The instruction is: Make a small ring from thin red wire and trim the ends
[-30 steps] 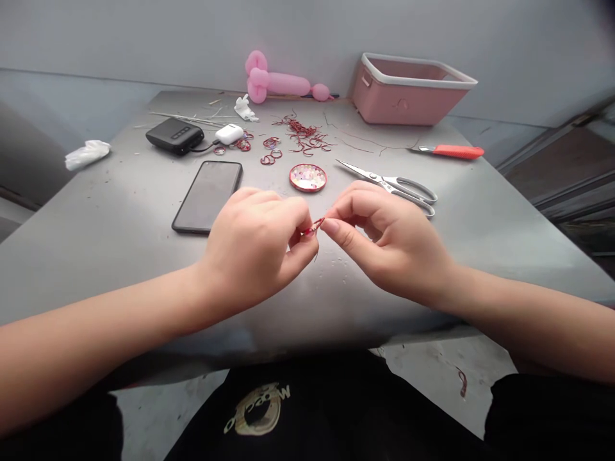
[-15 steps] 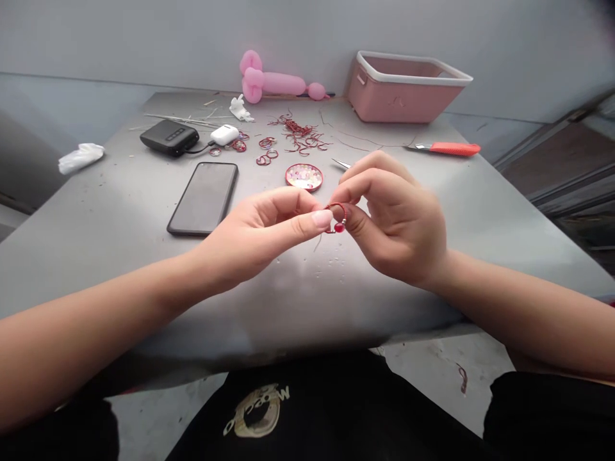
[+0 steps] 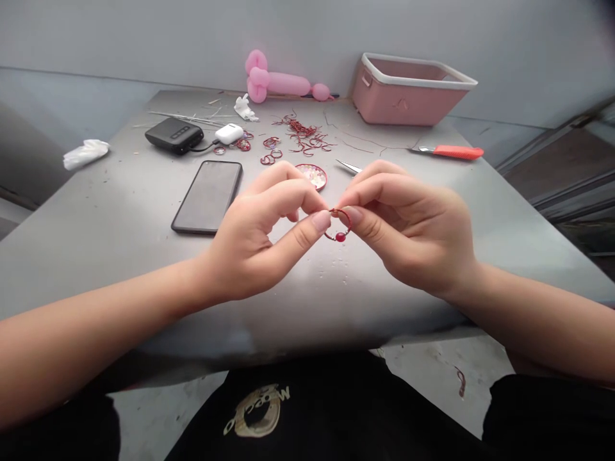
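Note:
A small red cord ring [image 3: 341, 237] with a red bead at its lower side is held up over the near part of the table. My left hand [image 3: 273, 230] pinches its upper left between thumb and forefinger. From the other side, my right hand [image 3: 408, 224] grips the upper right of the ring the same way. Behind the fingers lies a round red-rimmed dish of beads [image 3: 312, 174], partly covered by my left hand. The pointed metal tip of a tool [image 3: 348, 166] sticks out behind my right hand; its rest is hidden.
A phone [image 3: 207, 197], black power bank [image 3: 174, 134] and white earbud case [image 3: 229, 133] lie left on the grey table [image 3: 288, 307]. Red cord scraps [image 3: 307, 136] and finished rings [image 3: 271, 157] are mid-table. A box cutter [image 3: 456, 152], pink bin [image 3: 408, 102] and balloon [image 3: 283, 83] are farther back.
Both hands have shifted their grip to the top of the ring. The ring now hangs more open, bead lowest. My left fingers have risen and partly cover the bead dish.

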A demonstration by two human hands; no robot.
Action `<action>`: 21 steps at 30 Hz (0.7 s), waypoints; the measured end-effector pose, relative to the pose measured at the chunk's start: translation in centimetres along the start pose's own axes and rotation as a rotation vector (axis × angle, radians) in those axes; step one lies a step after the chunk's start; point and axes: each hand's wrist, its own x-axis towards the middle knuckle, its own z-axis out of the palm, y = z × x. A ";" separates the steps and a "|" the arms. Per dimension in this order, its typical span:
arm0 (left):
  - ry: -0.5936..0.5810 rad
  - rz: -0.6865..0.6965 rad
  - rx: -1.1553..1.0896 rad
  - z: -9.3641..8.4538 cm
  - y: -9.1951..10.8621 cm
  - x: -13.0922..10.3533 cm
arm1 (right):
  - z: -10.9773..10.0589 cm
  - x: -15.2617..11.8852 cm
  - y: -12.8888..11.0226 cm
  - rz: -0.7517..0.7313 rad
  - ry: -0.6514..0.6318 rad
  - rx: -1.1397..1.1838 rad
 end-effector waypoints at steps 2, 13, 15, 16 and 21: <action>-0.001 -0.025 -0.012 0.1 -0.1 0.0 | 0.0 0.0 -0.1 0.017 0.023 0.006; 0.075 0.058 0.190 0.3 0.1 -0.3 | 0.2 -0.1 -0.1 -0.038 0.039 -0.059; 0.083 0.051 0.232 0.3 0.0 -0.3 | 0.1 -0.1 0.2 -0.060 0.017 -0.063; 0.089 0.054 0.251 0.4 -0.1 -0.3 | 0.0 0.0 0.4 -0.061 -0.010 -0.047; 0.150 0.233 0.292 0.5 -0.8 -0.3 | -0.3 0.3 1.0 -0.032 -0.144 -0.016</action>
